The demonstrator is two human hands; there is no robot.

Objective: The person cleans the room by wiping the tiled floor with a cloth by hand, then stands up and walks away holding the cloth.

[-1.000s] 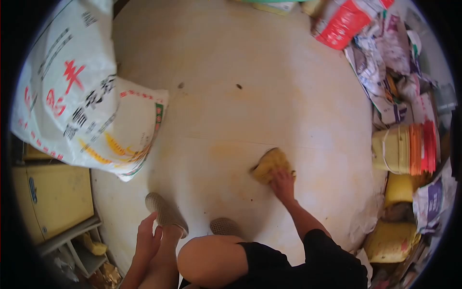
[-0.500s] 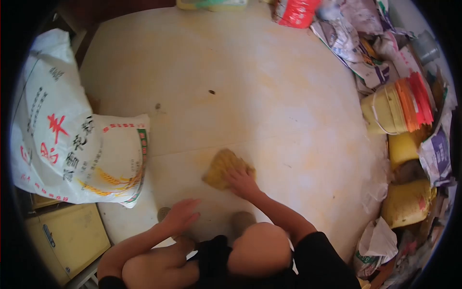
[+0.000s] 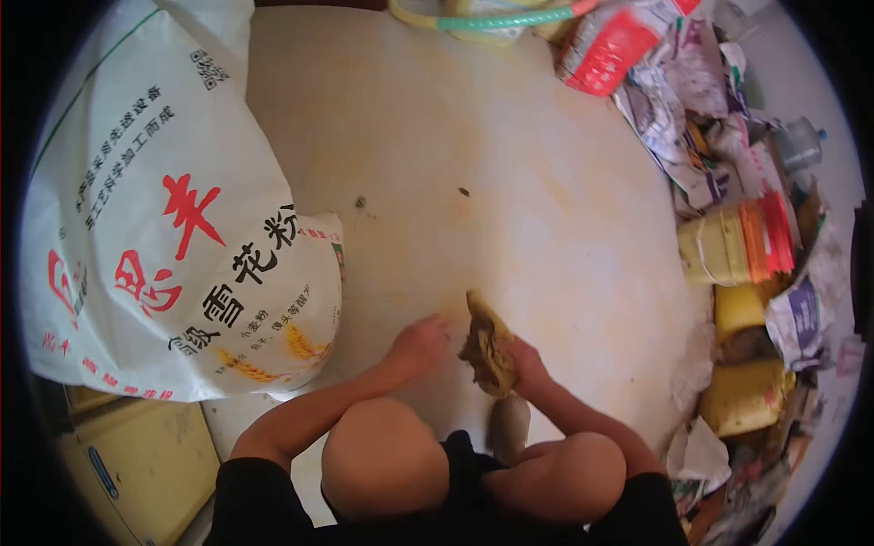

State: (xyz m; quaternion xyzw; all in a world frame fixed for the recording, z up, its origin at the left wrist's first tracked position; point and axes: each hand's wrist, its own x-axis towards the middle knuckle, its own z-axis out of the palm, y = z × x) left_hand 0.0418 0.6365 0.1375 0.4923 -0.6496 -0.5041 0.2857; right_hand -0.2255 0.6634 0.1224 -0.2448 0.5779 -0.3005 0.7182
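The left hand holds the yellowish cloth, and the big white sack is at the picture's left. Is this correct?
Not the left hand: in the head view, the right hand holds the yellowish cloth. The big white sack is indeed at the picture's left.

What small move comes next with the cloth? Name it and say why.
Probably bring the left hand to the cloth to refold it: the right hand holds it crumpled with dark patches showing, and the left looks empty, close by.

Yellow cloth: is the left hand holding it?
No, the right hand grips the yellow cloth, while a visible gap separates the left hand from it.
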